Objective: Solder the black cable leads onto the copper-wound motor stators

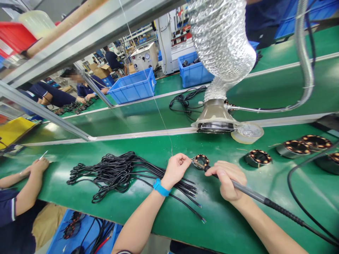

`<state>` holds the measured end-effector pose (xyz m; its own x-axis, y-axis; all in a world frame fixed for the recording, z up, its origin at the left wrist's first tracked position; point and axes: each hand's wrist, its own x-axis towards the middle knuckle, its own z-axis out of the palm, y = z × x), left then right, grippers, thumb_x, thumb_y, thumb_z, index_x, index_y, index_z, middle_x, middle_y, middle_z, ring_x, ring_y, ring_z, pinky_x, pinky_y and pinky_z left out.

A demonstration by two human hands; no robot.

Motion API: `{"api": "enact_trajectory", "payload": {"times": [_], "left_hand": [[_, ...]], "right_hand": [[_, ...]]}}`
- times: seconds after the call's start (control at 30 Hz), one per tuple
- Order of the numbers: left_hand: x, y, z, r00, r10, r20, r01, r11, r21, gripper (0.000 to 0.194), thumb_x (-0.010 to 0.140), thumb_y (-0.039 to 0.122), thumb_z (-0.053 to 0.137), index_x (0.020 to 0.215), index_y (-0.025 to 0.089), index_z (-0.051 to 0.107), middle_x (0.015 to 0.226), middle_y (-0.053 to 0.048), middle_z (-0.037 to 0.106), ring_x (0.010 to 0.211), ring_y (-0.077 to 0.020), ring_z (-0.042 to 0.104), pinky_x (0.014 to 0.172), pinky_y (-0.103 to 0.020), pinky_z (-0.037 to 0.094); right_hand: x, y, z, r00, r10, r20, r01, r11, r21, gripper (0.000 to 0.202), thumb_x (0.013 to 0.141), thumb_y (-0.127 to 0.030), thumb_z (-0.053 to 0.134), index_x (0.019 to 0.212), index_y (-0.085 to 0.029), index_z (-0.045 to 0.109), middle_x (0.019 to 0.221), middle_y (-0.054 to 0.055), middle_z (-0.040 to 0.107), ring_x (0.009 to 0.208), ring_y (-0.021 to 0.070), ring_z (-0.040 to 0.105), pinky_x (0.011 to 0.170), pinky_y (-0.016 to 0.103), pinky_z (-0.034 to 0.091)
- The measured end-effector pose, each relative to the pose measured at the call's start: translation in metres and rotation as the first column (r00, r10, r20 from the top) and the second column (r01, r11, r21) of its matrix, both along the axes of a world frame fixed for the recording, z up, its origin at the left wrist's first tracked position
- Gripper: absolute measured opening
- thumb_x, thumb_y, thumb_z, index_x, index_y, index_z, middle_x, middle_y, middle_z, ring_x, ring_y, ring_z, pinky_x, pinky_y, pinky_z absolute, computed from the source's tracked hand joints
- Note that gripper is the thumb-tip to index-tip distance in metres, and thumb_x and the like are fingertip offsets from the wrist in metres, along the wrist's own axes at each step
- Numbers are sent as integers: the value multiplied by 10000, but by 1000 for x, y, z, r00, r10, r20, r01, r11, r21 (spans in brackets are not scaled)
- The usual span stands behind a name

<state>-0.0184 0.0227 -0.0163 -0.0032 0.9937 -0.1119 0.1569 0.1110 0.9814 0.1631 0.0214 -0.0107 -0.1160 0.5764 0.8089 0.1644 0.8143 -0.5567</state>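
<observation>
My left hand, with a blue wristband, pinches a thin wire that hangs from above, close to the left side of a small round copper-wound stator. My right hand is closed around the grip of a soldering iron, whose front end reaches the stator. The exact tip contact is too small to make out. Left of and beneath my left hand lies a bundle of black cables with stripped ends pointing right. Another stator rests to the right of my right hand.
A fume hood on a foil duct hangs beyond the stator, beside a round plastic dish. More stators sit at the right. A person's hands rest at the left edge. Blue bins stand beyond the conveyor.
</observation>
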Motion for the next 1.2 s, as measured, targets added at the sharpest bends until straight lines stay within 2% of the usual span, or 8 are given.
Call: {"api": "enact_trajectory", "payload": {"times": [0.23,0.4,0.67,0.83,0.97,1.1,1.2], "left_hand": [[0,0,2,1000,0,4,0,1000,-8,240,812,362,656,751,133,619,652,5,565,600,-98,456,584,-226,343],[0,0,1,1000,-5,1,5,1000,-2,220,822,339,638,758,129,620,645,9,557,585,-92,444,575,-224,339],[0,0,1,1000,-4,7,4,1000,2,228,824,344,644,755,127,623,646,7,567,587,-93,451,580,-225,346],[0,0,1,1000,-3,20,3,1000,-2,236,814,357,658,750,133,621,655,2,579,590,-96,460,585,-227,353],[1,0,2,1000,-1,29,1,1000,1,250,805,376,668,749,136,622,660,0,583,597,-100,466,591,-230,356],[0,1,3,1000,-8,26,8,1000,5,237,813,359,658,753,132,621,673,-4,585,616,-102,475,600,-227,362],[0,1,3,1000,-22,22,21,1000,23,223,826,341,645,767,128,625,713,-20,609,651,-111,504,633,-231,390]], "right_hand": [[5,-1,-10,989,-146,-29,145,989,-27,328,918,-143,427,700,-208,663,630,2,618,576,157,579,640,329,475],[4,-2,-9,984,-173,-35,173,985,-14,337,928,-148,428,697,-213,665,627,-3,616,579,160,579,645,330,477],[3,-1,-10,988,-148,-43,147,989,-21,329,940,-157,424,724,-208,666,637,7,615,574,157,569,625,332,463],[1,-1,-7,995,-80,-60,78,997,-24,302,939,-133,420,797,-200,678,633,4,597,543,144,544,571,312,423],[-1,-1,-6,997,-78,-25,77,996,-42,277,950,-159,430,892,-184,699,682,20,609,566,139,556,561,300,417],[-4,3,-8,991,-71,113,79,995,-66,243,964,-140,458,1042,-185,684,770,27,624,667,137,589,637,286,462],[-9,7,-8,979,-78,190,93,993,-73,232,954,-134,533,1142,-197,653,919,52,626,799,145,624,741,276,511]]}}
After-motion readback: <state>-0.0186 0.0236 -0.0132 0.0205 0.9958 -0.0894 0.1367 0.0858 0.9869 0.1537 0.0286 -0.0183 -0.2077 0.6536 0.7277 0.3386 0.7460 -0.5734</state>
